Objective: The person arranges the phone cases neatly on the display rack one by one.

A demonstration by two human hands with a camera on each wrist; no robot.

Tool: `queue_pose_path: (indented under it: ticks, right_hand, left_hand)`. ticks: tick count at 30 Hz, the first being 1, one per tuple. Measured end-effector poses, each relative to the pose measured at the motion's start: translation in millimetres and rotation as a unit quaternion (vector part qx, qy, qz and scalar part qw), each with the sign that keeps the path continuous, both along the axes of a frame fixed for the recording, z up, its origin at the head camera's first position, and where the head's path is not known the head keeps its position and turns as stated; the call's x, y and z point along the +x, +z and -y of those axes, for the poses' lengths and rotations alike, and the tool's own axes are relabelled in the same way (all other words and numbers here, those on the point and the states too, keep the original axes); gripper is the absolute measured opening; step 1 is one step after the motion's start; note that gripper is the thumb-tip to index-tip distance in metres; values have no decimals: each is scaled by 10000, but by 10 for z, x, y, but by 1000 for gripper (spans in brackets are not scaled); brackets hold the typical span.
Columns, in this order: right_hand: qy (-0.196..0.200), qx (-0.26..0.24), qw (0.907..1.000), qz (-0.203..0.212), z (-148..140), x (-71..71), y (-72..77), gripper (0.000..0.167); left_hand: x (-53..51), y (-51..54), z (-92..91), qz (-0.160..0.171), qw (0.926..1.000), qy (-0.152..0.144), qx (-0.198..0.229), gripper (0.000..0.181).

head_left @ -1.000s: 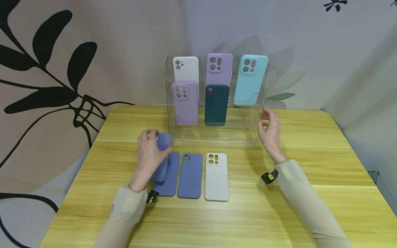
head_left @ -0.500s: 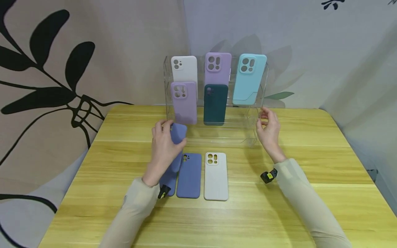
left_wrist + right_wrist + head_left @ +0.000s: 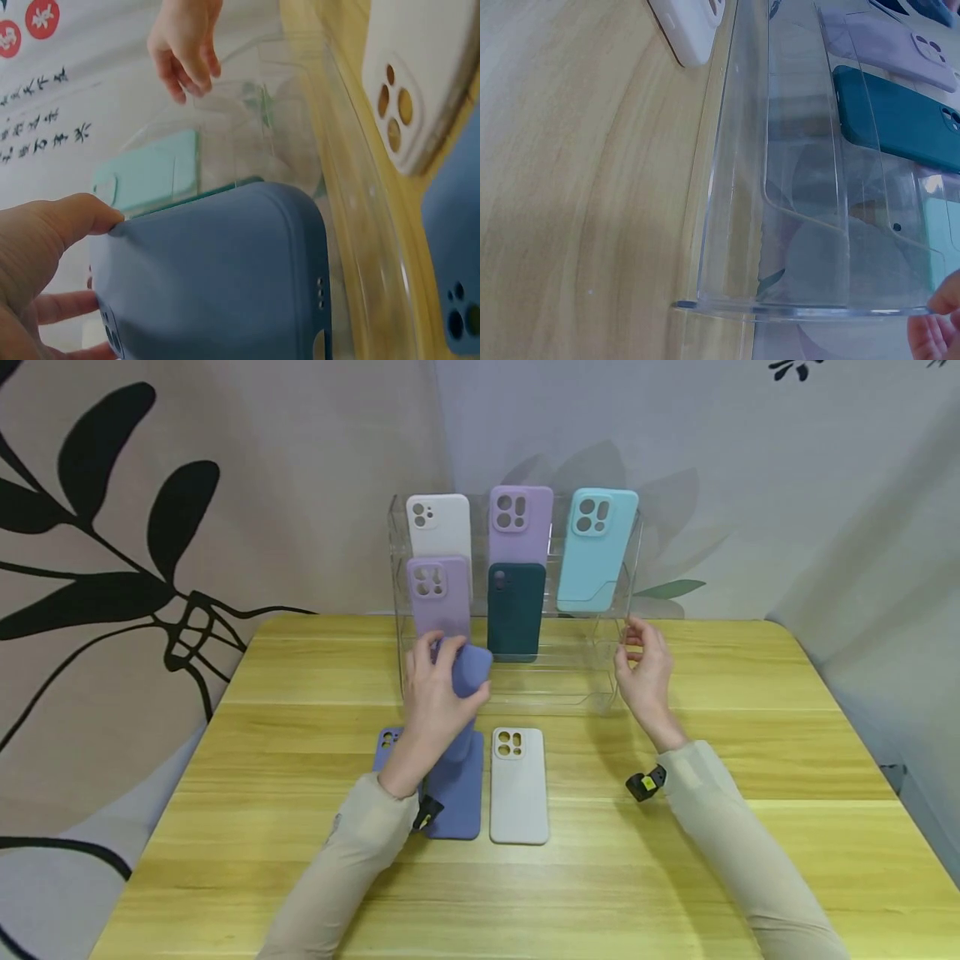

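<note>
My left hand (image 3: pixel 433 710) holds a blue phone case (image 3: pixel 472 668) by its edges, in front of a clear tiered display rack (image 3: pixel 356 225). In the left wrist view the thumb is on one edge of the held case (image 3: pixel 210 270) and fingers are on its camera end. My right hand (image 3: pixel 647 672) is at the rack's right side; in the right wrist view its thumb and fingers (image 3: pixel 930 337) pinch the side panel's edge. Below the left hand lie two more blue cases, one (image 3: pixel 457 802) partly covered, the other (image 3: pixel 387 747) mostly hidden behind the forearm. Beside them lies a white case (image 3: pixel 519 793).
On the rack's back tier stand a white case (image 3: pixel 438 527), a purple case (image 3: pixel 520 539) and a turquoise case (image 3: pixel 597 552). A tier lower are a lilac case (image 3: pixel 439 597) and a dark green case (image 3: pixel 516 610). Behind the wooden table (image 3: pixel 735 710) hangs a patterned backdrop (image 3: pixel 322 485).
My left hand has moved right and away from me, carrying the blue case from above the left end of the row to the rack's lower front. The right hand stays at the rack's side.
</note>
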State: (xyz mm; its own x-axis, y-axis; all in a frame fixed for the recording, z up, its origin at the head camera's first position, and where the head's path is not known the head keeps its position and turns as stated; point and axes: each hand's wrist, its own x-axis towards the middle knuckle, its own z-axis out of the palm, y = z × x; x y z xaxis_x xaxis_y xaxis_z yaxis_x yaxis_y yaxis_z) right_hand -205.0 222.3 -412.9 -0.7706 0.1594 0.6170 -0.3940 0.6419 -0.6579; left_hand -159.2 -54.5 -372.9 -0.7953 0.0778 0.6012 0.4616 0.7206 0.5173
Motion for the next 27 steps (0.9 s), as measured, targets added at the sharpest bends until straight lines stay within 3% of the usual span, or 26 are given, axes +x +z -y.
queue_pose_path:
  ticks: [9, 16, 21, 27]
  right_hand:
    - [-46, -9, 10000, -22, -2, -5, -1, 35]
    - [-62, -33, 10000, -57, -4, -4, 2, 35]
    - [-62, -50, 9999, -66, 0, -5, -4, 35]
    - [-62, -36, 9999, -80, -6, -19, -14, 35]
  left_hand:
    - [-36, 59, -292, -166, 9993, -331, -80, 53]
    - [-105, 166, -574, -327, 9982, -506, -40, 52]
    - [-193, 250, -796, -594, 9967, -528, 157, 51]
    - [-276, 353, -1026, -598, 9967, -453, 324, 53]
